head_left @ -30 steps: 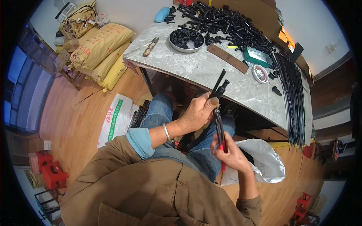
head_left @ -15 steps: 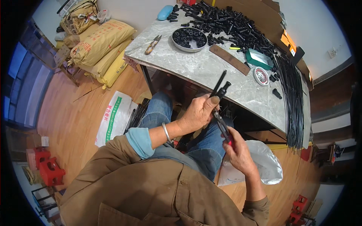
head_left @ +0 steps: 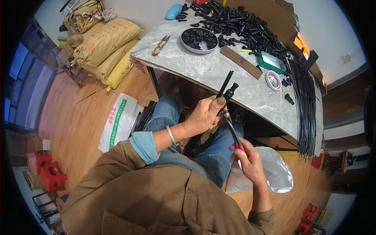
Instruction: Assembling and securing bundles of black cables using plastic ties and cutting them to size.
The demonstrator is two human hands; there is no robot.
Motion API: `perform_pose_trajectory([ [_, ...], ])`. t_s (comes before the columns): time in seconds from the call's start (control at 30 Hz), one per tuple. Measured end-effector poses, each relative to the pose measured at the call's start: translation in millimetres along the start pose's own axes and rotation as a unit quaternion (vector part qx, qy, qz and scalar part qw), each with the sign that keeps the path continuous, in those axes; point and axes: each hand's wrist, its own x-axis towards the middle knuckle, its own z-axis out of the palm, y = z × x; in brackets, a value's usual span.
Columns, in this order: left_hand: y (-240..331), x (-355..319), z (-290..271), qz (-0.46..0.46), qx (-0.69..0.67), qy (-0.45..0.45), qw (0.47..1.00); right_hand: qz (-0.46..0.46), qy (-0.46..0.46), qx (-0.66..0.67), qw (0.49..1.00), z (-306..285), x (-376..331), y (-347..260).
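**Black rods gripped for a pliers operation**

Black rods (head_left: 226, 89), two thin pieces side by side, one with a stepped cap at its tip, stand up from the left hand (head_left: 203, 115), which is closed round their lower ends above the lap, just in front of the surface (head_left: 203, 70) edge. The right hand (head_left: 247, 161) is closed on the red grips of pliers (head_left: 232, 131), whose nose meets the rods just beside the left thumb. The step in hand appears to be a pinch or crimp at the rod base; the next move likely calls for a firm squeeze with the rods kept steady. On the surface lie a heap of black parts (head_left: 243, 27), a round dish (head_left: 199, 39), snips (head_left: 160, 44) and a long rod bundle (head_left: 303, 102). Sacks (head_left: 105, 43) sit on the floor.
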Motion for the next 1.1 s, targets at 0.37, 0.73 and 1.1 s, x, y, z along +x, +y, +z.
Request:
perform_pose_trajectory([
  [0.37,1.4,-0.9,3.6,0.020,0.001,-0.007,1.000,0.046,-0.068,-0.066,0.994,-16.1,-0.2,-13.1],
  [0.73,0.9,-0.9,5.2,-0.005,-0.039,-0.049,0.998,0.293,-0.236,0.379,0.845,-19.5,-5.6,-18.7],
  [1.1,0.4,0.7,2.5,-0.017,-0.037,-0.071,0.997,0.343,-0.202,0.364,0.842,2.1,-7.1,-38.8],
])
